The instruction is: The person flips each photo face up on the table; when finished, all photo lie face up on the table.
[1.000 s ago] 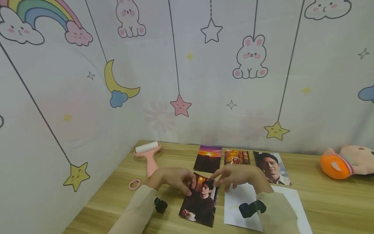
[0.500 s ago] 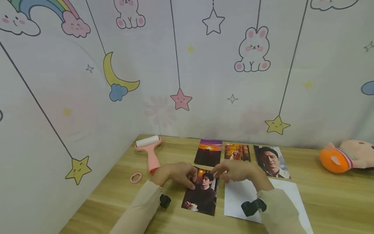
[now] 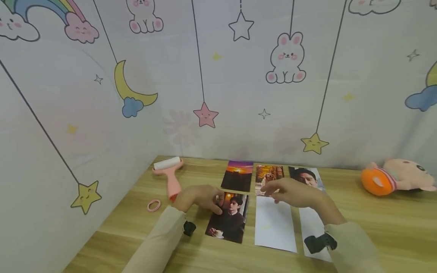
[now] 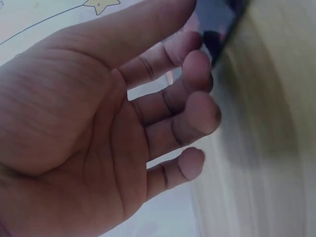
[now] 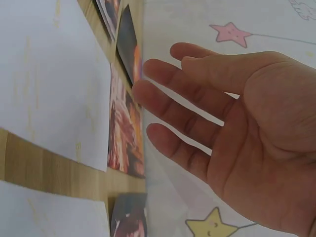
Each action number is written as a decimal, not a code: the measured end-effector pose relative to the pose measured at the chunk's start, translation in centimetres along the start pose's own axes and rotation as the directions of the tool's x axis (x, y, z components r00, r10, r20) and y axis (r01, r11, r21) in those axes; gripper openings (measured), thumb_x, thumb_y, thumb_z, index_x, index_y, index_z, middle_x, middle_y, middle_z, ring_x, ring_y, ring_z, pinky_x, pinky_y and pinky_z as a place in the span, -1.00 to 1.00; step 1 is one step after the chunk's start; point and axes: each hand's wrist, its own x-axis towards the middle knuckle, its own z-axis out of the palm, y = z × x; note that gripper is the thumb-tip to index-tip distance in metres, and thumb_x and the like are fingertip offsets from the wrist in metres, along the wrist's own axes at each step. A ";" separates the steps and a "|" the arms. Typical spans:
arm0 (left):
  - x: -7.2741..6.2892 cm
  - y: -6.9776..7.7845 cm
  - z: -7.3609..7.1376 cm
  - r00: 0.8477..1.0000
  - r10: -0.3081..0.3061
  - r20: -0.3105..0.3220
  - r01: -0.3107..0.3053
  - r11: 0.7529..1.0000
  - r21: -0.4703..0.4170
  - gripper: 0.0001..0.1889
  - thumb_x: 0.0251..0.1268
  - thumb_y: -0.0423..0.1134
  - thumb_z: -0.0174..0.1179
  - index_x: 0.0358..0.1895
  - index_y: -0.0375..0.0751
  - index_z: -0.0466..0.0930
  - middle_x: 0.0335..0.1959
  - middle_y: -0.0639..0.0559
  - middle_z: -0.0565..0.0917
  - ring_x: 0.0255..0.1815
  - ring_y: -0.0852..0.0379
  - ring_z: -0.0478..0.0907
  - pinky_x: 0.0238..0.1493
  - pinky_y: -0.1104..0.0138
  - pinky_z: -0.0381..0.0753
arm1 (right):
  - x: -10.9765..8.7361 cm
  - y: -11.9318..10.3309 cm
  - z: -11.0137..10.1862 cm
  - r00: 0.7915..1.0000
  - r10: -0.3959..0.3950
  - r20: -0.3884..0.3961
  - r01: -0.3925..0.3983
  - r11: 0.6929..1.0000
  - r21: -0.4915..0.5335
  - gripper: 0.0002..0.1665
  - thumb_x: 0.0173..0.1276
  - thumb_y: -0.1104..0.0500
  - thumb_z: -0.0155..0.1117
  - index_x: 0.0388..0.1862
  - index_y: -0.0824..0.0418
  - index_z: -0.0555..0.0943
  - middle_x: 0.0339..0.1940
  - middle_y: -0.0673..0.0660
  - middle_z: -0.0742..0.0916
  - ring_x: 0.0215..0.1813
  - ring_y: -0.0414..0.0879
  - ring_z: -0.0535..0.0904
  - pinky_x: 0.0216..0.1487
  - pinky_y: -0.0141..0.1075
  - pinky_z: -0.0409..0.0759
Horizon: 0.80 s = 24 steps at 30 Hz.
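A photo of a person in a dark sweater with a cup (image 3: pixel 229 225) lies on the wooden table. My left hand (image 3: pixel 204 197) is at its upper left edge, thumb and fingertips over the border. In the left wrist view those fingers bend loosely, and a dark edge shows by the fingertips (image 4: pixel 202 111). To the right, my right hand (image 3: pixel 295 192) hovers with relaxed, spread fingers, holding nothing. Below it lies a white card (image 3: pixel 274 225); its fingertips overlap the golden dog photo (image 3: pixel 264 171). A second white card (image 3: pixel 311 231) is partly hidden by the right forearm.
A sunset photo (image 3: pixel 238 176) and a close-up portrait photo (image 3: pixel 310 174) lie along the back row. At left are a pink-handled roller (image 3: pixel 173 181) and a pink ring (image 3: pixel 154 205). A plush toy (image 3: pixel 397 178) lies at the right, against the cartoon-printed wall (image 3: pixel 246 144).
My right hand has lifted off the sweater photo's upper right corner and moved right, above the white card. Two separate white cards now show. The left hand stays by the photo.
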 end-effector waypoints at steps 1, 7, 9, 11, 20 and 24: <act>0.0 0.1 -0.2 1.000 -0.009 -0.004 0.009 1.000 0.016 -0.80 0.22 -0.15 0.43 -0.29 -0.06 0.55 -0.49 0.18 0.51 -0.46 0.26 0.39 -0.35 0.38 0.37 | -0.4 0.1 -0.2 1.000 0.007 -0.008 -0.007 1.000 -0.002 -0.61 0.48 0.35 0.08 0.24 0.32 0.56 0.08 0.24 0.70 -0.09 0.02 0.67 -0.04 -0.20 0.62; 0.0 1.3 -0.8 1.000 -0.003 0.007 0.003 0.999 0.038 -0.68 0.26 -0.14 0.41 -0.01 -0.05 0.54 -0.39 0.13 0.58 -0.38 0.24 0.47 -0.26 0.33 0.46 | -2.4 0.3 -0.6 0.999 0.048 -0.003 -0.048 0.999 0.018 -0.62 0.50 0.32 0.10 0.25 0.34 0.55 0.08 0.25 0.69 -0.05 0.05 0.67 -0.02 -0.17 0.62; 0.1 1.7 -0.6 1.000 -0.003 0.011 0.002 0.999 0.032 -0.52 0.25 -0.15 0.42 0.19 -0.03 0.48 -0.41 0.11 0.58 -0.40 0.23 0.48 -0.25 0.32 0.46 | -2.9 0.3 -0.6 0.998 0.061 -0.007 -0.061 0.998 0.019 -0.61 0.49 0.30 0.12 0.25 0.32 0.55 0.06 0.22 0.70 -0.05 0.06 0.67 0.00 -0.12 0.62; 0.2 1.9 -0.2 1.000 -0.013 0.011 0.012 0.999 0.043 -0.36 0.24 -0.14 0.43 0.37 0.02 0.38 -0.43 0.12 0.56 -0.42 0.23 0.46 -0.22 0.31 0.45 | -3.4 0.4 -0.6 0.998 0.065 -0.011 -0.064 0.998 0.019 -0.62 0.49 0.29 0.12 0.25 0.31 0.56 0.05 0.20 0.70 -0.03 0.06 0.67 0.02 -0.06 0.61; 0.1 2.8 1.4 0.994 -0.109 0.026 0.105 0.989 0.103 -0.19 0.23 0.04 0.41 0.52 0.19 0.23 -0.04 0.01 0.65 -0.04 0.11 0.57 0.20 0.15 0.48 | -5.0 1.2 -0.7 0.999 0.053 0.003 -0.053 0.995 0.084 -0.60 0.49 0.32 0.07 0.26 0.39 0.50 0.06 0.32 0.69 -0.07 0.09 0.67 0.02 -0.02 0.62; 0.1 3.7 1.6 0.992 -0.125 0.011 0.123 0.985 0.118 -0.22 0.24 0.05 0.40 0.50 0.17 0.26 0.25 -0.07 0.57 0.22 0.05 0.52 0.29 0.11 0.44 | -5.7 1.6 -0.7 0.998 0.062 0.005 -0.062 0.993 0.103 -0.59 0.48 0.30 0.09 0.27 0.37 0.50 0.06 0.31 0.69 -0.09 0.09 0.68 0.02 0.07 0.60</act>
